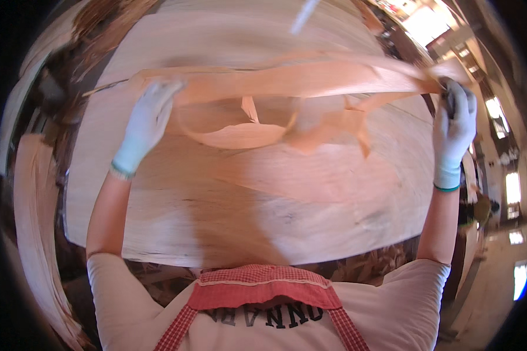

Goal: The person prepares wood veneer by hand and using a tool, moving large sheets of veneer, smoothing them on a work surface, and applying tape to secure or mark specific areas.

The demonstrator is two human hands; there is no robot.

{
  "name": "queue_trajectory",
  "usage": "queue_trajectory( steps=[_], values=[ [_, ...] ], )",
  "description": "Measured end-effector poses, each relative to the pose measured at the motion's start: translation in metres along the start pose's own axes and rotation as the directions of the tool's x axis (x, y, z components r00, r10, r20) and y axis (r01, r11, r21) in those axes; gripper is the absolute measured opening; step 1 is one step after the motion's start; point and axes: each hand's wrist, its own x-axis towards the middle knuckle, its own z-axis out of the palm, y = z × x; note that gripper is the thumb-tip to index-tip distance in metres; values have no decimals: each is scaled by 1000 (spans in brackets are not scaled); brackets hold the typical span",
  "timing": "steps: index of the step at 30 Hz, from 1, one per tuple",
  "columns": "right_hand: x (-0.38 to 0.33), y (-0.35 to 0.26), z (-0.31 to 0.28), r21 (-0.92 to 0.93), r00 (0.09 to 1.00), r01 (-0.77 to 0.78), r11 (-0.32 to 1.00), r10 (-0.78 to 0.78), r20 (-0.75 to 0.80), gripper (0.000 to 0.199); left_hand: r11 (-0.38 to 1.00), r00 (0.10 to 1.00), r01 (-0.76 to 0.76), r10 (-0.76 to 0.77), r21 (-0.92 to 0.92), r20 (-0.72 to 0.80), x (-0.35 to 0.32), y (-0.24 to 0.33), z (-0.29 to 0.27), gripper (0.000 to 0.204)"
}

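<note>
The veneer strip runs crosswise, its long axis stretched from the left hand across to the right hand, so each end lies right at the fingers and neither hand is nearer than the other. It is a thin, pale orange-pink ribbon of wood, ragged along its edges, with torn loops and tatters sagging from its middle, below the line between the two hands. The left fingers are curled over the strip's end, though motion blur hides how tightly; the right fingers are closed in a firm pinch on the other end. Both hands wear light gloves. Beneath the strip, on the far side of the fingers, lies a broad veneer sheet covering the tabletop. More stacked veneer stands outside the left hand.
</note>
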Motion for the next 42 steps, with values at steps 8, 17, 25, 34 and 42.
queue_trajectory(
  steps=[8, 17, 25, 34, 42],
  values=[
    [-346, 229, -293, -644, 736, -618, 451, 620, -272, 40, 767, 872, -403, 488, -498, 45, 21, 273, -27, 25],
    [-860, -66, -360, -696, -589, -450, -559, 772, -239, 43, -481, 441, -49, 776, -875, -451, -20, 551, -4, 34],
    [-870, -173, -158, -494, -501, -826, -272, 755, 422, 28, -447, 412, -274, 745, -851, -524, -26, 632, 1, 36],
    [-622, -42, -159, 69, -199, -977, -203, 978, 57, 47, 145, 487, -758, 775, -636, -403, -25, 529, 15, 39],
    [-447, -18, 55, 187, -510, -365, -912, 364, 780, 59, 573, 744, -445, 665, -688, 72, -59, 391, 65, 32]
  ],
)
